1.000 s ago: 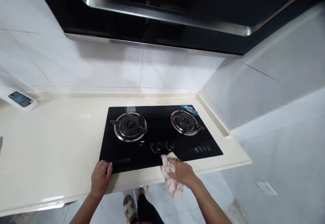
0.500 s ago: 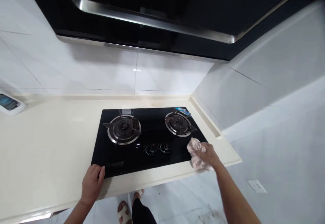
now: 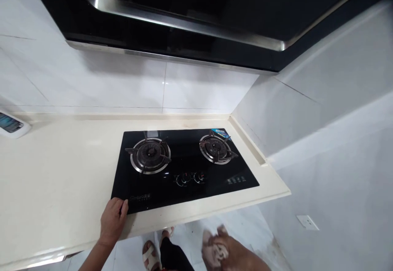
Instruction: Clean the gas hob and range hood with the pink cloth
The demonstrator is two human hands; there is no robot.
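Observation:
A black glass gas stove with two round burners is set in the cream countertop. At its front left corner is my left hand, fingers curled closed against the glass edge. My right hand is below the counter's front edge, closed around a crumpled pale pink cloth. Motion blurs this hand and the cloth slightly. Two control knobs sit near the middle front of the stove, and printed symbols show at its front right.
A dark range hood with a metal trim hangs over the stove. A white device with a screen lies at the counter's far left. Tiled walls stand behind and to the right. A wall socket is low on the right; sandalled feet show below.
My right hand has lifted the cloth off the stove's front right corner and moved down and left, below the counter edge. My left hand has stayed at the front left corner.

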